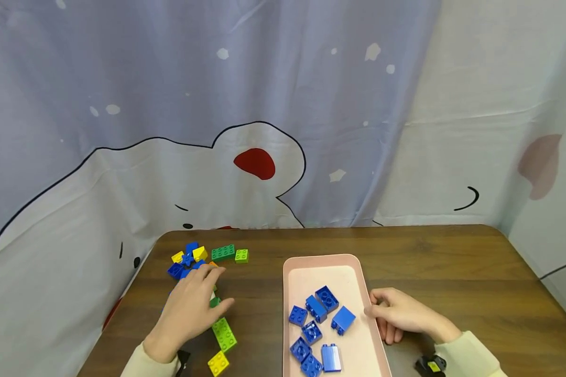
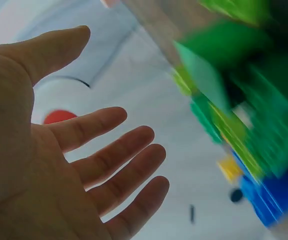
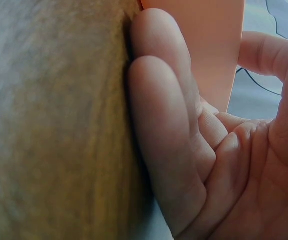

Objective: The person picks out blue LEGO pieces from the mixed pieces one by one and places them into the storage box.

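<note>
My left hand [image 1: 188,309] hovers over the loose toy bricks on the left, palm facing them, with the fingers spread and nothing held. In the left wrist view, green bricks [image 2: 279,110] and blue bricks [image 2: 266,200] lie beyond the fingertips, blurred. On the right, my right hand [image 1: 396,311] pinches the right rim of a pink tray [image 1: 290,277], thumb on the edge and other fingers curled low beside the wall. Several blue bricks [image 1: 343,320] lie scattered in the tray. In the right wrist view, two fingers [image 3: 159,115] rest along the tabletop beside the tray wall [image 3: 214,45].
A green brick [image 1: 223,253] and a small lime brick [image 1: 241,256] lie at the back left of the wooden table [image 1: 434,256]. A long lime brick [image 1: 224,334] and a yellow brick [image 1: 218,363] are nearer the front. A patterned curtain [image 1: 311,104] hangs behind.
</note>
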Demonstrator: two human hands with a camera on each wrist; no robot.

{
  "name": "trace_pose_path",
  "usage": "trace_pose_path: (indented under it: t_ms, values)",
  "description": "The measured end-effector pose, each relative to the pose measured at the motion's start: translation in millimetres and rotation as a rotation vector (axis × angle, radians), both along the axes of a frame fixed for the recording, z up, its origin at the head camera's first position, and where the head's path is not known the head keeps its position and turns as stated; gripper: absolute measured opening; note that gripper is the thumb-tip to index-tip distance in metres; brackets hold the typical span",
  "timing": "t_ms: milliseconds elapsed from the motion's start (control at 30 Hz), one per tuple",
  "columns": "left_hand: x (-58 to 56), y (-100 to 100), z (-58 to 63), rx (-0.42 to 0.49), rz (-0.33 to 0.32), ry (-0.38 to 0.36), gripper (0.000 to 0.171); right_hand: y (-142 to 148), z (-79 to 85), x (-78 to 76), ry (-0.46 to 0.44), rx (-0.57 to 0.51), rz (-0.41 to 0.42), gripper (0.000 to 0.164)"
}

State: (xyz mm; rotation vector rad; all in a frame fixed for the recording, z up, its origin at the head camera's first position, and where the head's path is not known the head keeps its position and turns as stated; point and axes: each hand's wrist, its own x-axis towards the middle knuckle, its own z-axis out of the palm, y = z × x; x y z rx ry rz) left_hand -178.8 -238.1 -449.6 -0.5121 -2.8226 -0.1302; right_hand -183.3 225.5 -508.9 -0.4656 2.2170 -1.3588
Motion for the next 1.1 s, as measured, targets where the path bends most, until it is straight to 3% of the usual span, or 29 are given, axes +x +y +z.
trace_pose_path:
  t_ms: [233, 467, 767, 967, 1100]
  values:
    - [2.1, -49.8, -11.5, -0.016, 0.111, -0.033, 0.073, -0.1, 1.5, 1.7, -0.005, 0.0, 0.0, 0.029]
    - [2.8, -83.0, -19.7, 0.0, 0.166, -0.069, 0.071, 1.4, 0.3, 2.3, -0.005, -0.001, 0.002, 0.03]
    - [3.7, -109.1, -28.7, -0.015, 0.236, -0.182, 0.072, -0.5, -0.2, 2.0, 0.004, 0.005, 0.004, 0.029]
    - [1.2, -116.9, -29.4, -0.056, 0.279, -0.297, 0.074, -0.7, 0.6, 1.0, 0.003, 0.015, -0.004, 0.03]
    - [-0.7, -119.3, -30.0, -0.072, 0.291, -0.348, 0.067, -0.9, 0.2, 0.6, -0.002, 0.019, -0.007, 0.031]
